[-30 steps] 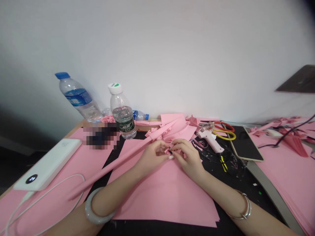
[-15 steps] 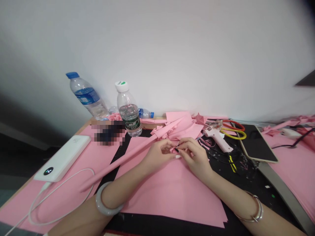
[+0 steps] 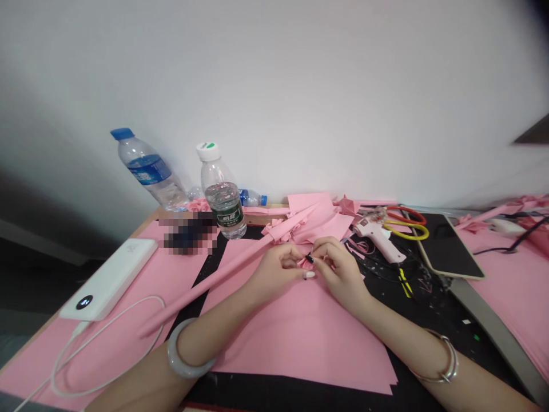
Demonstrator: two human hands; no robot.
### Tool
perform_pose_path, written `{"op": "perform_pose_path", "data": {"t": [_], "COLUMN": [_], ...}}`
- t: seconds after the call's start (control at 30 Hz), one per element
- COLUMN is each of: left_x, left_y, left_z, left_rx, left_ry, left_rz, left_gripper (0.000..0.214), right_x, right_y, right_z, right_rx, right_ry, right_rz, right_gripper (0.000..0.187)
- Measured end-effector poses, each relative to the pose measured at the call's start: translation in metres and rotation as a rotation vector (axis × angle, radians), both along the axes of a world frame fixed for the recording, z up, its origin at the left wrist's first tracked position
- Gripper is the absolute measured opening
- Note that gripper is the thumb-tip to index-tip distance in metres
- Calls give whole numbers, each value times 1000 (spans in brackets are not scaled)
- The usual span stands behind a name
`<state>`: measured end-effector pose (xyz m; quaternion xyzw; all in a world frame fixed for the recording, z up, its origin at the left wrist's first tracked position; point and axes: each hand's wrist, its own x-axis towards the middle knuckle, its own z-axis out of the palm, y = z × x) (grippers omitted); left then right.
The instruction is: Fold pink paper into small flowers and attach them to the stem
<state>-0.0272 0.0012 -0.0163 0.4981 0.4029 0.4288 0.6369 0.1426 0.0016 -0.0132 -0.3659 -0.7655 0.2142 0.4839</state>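
Observation:
Over a stack of pink paper sheets (image 3: pixel 295 337), my left hand (image 3: pixel 278 269) and my right hand (image 3: pixel 338 272) meet at the fingertips. Both pinch a small piece of folded pink paper (image 3: pixel 304 264), mostly covered by the fingers. A small black spot shows at the right fingertips; whether it is a painted nail or a separate item I cannot tell. Just behind the hands lie crumpled pink paper pieces (image 3: pixel 317 220). A long rolled pink paper tube (image 3: pixel 214 277) slants past my left hand, and my left forearm crosses in front of it.
Two water bottles, one blue-capped (image 3: pixel 150 171) and one white-capped (image 3: pixel 223 197), stand at back left. A white power bank (image 3: pixel 111 280) with a cable lies left. To the right are a glue gun (image 3: pixel 380 237), yellow-handled pliers (image 3: pixel 407 232) and a dark-screened tablet (image 3: pixel 450 249).
The fingers of both hands have shifted slightly around the folded paper, and the black spot shows more clearly. The view has tilted a little; nothing else has moved.

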Motion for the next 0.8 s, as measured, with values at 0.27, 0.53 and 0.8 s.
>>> {"op": "perform_pose_path", "data": {"t": [0.27,0.53,0.8], "left_x": [1,-1,-5], "left_y": [1,0,1], "left_z": [0,0,-2], "left_rx": [-22,42,133], "left_ry": [5,82,209], "left_rz": [24,12,-30], "left_gripper": [35,32,30], "right_x": [0,1,6], "right_y": [2,10,14], "right_z": [-2,-6,0], "right_rx": [-248,-335,-431], "right_ry": [163,202,140], "right_rz": [-6,66,154], "right_gripper": [16,23,32]}}
